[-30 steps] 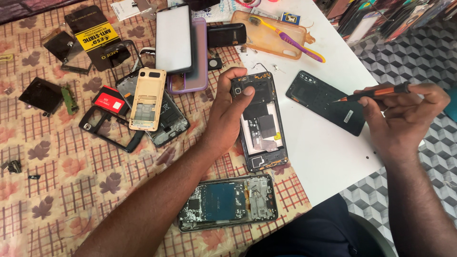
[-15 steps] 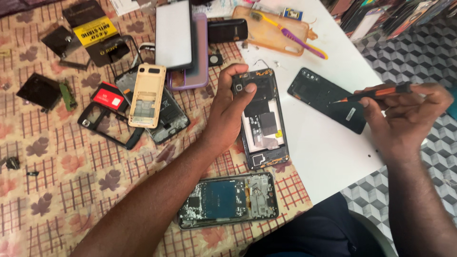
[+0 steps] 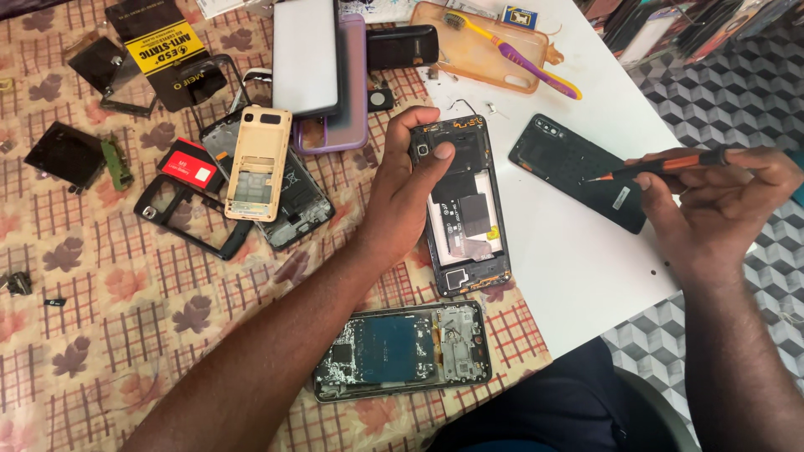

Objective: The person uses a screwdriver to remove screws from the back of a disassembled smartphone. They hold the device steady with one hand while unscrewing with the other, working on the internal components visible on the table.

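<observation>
My left hand (image 3: 404, 194) grips the top left corner of an opened black phone (image 3: 469, 213) that lies back-up on the table, its thumb pressed near the camera end. My right hand (image 3: 718, 208) holds a small screwdriver (image 3: 662, 165) with an orange and black handle, its tip hovering just above a black phone back cover (image 3: 578, 170) on the white table surface. A second opened phone (image 3: 404, 349) with a blue-green board lies near the front edge, below my left forearm.
Left of my hand lie a beige phone shell (image 3: 259, 164), black frames (image 3: 188, 219), a red battery (image 3: 190, 165) and loose screens. Farther back are a grey phone on a purple case (image 3: 331, 75), a small black phone (image 3: 403, 46) and an orange tray (image 3: 477, 50) with a toothbrush (image 3: 515, 56).
The view has shifted slightly; my right hand has brought the screwdriver a little lower and closer to the back cover. My left hand stays on the opened phone.
</observation>
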